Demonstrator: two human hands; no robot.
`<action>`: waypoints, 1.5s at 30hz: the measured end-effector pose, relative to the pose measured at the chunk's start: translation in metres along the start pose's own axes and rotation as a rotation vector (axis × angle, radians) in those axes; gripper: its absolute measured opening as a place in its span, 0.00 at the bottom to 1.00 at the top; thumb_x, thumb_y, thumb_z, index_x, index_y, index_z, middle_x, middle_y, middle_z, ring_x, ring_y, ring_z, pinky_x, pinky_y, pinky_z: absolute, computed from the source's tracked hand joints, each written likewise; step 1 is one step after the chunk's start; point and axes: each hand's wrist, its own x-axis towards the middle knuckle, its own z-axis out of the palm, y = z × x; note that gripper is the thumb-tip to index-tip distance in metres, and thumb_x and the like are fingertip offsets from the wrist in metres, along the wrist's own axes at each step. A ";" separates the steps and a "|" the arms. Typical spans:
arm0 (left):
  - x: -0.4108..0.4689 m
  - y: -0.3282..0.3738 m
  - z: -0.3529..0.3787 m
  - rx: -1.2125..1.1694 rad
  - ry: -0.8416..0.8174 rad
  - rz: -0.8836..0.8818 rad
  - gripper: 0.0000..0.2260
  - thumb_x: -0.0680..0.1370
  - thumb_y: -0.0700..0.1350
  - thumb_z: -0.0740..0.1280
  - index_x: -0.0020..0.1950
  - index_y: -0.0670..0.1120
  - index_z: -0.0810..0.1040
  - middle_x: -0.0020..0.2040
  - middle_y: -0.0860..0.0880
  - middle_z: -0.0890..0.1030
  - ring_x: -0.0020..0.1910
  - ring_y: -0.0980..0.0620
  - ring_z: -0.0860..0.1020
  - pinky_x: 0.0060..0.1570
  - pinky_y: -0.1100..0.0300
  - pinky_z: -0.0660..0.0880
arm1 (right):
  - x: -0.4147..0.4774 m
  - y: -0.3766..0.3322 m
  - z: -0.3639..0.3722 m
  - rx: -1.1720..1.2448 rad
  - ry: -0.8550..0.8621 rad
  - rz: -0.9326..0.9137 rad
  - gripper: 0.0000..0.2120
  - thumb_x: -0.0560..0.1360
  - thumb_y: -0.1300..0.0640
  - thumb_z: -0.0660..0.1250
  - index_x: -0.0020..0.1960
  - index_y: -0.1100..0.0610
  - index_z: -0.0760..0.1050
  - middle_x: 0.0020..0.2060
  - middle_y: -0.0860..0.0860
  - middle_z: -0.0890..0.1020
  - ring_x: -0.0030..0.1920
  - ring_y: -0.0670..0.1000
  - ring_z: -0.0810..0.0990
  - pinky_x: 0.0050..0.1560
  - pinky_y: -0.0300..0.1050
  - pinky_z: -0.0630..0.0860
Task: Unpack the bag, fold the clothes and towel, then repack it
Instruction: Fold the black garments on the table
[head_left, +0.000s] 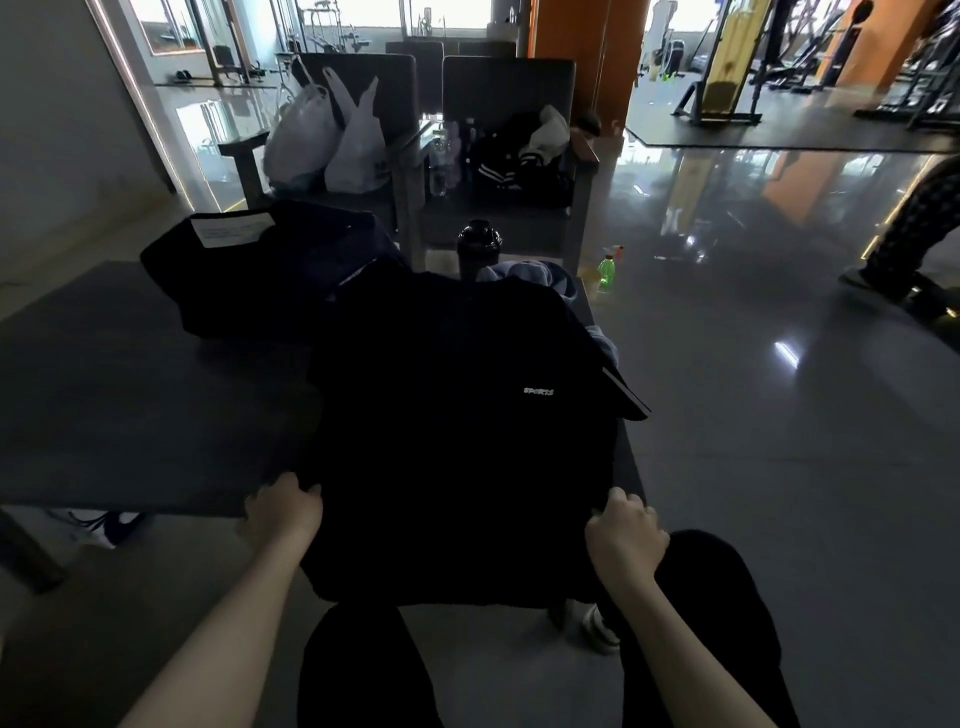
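Gym table (130, 395): black shirt (457, 441) spread on its near edge, hem overhanging. Left hand (283, 512) and right hand (626, 535) each pinch a hem corner. Bag (249, 270) behind shirt. Risk: uneven pull skews fold.

Pale blue cloth (550, 275) mostly behind black shirt (457, 415), bag label (231, 231) illegible.

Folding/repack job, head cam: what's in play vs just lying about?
In play: black SPORTS shirt, held at its near edge by left hand and right hand; dark bag; blue-grey cloth behind the shirt; black bottle (probably bag contents).
Lying about: white plastic bags and striped jacket on the chairs; green spray bottle on the floor.
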 end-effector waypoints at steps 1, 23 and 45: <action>0.001 0.001 -0.002 -0.091 0.002 0.011 0.15 0.79 0.54 0.59 0.58 0.45 0.73 0.57 0.41 0.78 0.56 0.41 0.74 0.58 0.46 0.71 | 0.003 -0.001 -0.002 0.065 0.024 -0.023 0.12 0.78 0.57 0.57 0.59 0.59 0.70 0.54 0.56 0.78 0.56 0.58 0.75 0.55 0.53 0.69; 0.044 0.066 -0.019 -0.409 -0.248 0.182 0.21 0.78 0.37 0.64 0.71 0.41 0.65 0.47 0.52 0.73 0.42 0.55 0.72 0.41 0.62 0.70 | 0.093 -0.044 -0.012 0.302 -0.262 -0.100 0.32 0.76 0.52 0.65 0.76 0.57 0.56 0.68 0.57 0.69 0.67 0.58 0.69 0.65 0.56 0.69; -0.005 0.007 -0.043 -0.055 -0.284 -0.026 0.16 0.80 0.43 0.58 0.64 0.38 0.72 0.55 0.41 0.77 0.49 0.45 0.77 0.45 0.56 0.75 | 0.007 -0.011 -0.037 0.246 -0.244 0.090 0.07 0.76 0.59 0.59 0.51 0.60 0.70 0.44 0.55 0.76 0.41 0.54 0.75 0.41 0.46 0.74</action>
